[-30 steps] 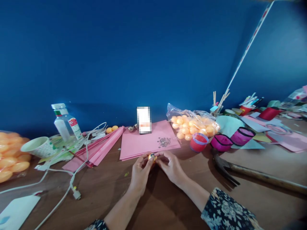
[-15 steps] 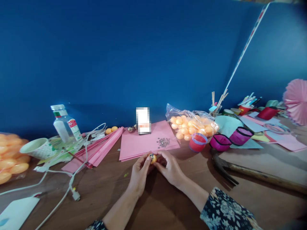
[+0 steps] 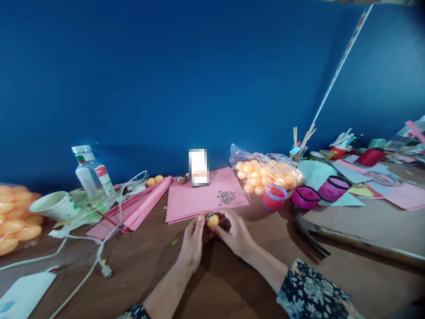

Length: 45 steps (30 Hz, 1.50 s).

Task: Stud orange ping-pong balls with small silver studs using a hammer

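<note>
An orange ball (image 3: 213, 220) with small silvery pieces on its upper left side is between my two hands, above the table. My right hand (image 3: 236, 233) grips it with thumb and fingers from the right. On the other side, my left hand (image 3: 193, 241) is closed around the ball's left side, its thumb raised beside the silvery pieces; its other fingertips are partly hidden. Just beyond my hands, a pile of small metallic pieces (image 3: 227, 197) lies on pink sheets (image 3: 186, 199).
A bag of orange balls (image 3: 262, 173), a red cup (image 3: 274, 198) and magenta containers (image 3: 305, 197) stand behind right. The hammer (image 3: 358, 244) lies right. Cables (image 3: 99, 248), a paper cup (image 3: 55, 206) and a clear bottle (image 3: 91, 173) are left.
The ball has turned between my hands, showing more bare orange surface. My left thumb has lifted off its front. The pink pleated paper at the far right has gone out of view.
</note>
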### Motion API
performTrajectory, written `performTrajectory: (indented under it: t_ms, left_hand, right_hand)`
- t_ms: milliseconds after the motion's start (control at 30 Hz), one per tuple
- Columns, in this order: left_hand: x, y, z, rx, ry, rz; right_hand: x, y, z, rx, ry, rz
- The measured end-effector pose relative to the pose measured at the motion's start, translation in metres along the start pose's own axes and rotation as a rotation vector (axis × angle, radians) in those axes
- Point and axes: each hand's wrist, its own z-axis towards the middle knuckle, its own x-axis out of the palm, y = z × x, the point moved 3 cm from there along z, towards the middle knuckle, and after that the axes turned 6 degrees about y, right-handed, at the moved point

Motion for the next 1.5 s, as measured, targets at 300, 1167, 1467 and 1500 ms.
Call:
performTrajectory:
  t_ms: [300, 1167, 1467, 1500]
  left_hand:
    - [0.008, -0.011, -0.005, 0.277, -0.010, 0.339]
    - [0.004, -0.012, -0.006, 0.181, -0.050, 0.245]
    - [0.005, -0.016, -0.007, 0.284, -0.052, 0.430]
    - [0.005, -0.016, -0.007, 0.281, -0.045, 0.430]
  right_hand:
    - [-0.002, -0.007, 0.008, 0.157, -0.040, 0.444]
    - [0.000, -0.005, 0.005, 0.213, 0.095, 0.465]
    - [-0.001, -0.005, 0.006, 0.215, 0.104, 0.468]
    - [-0.001, -0.004, 0.005, 0.221, 0.108, 0.469]
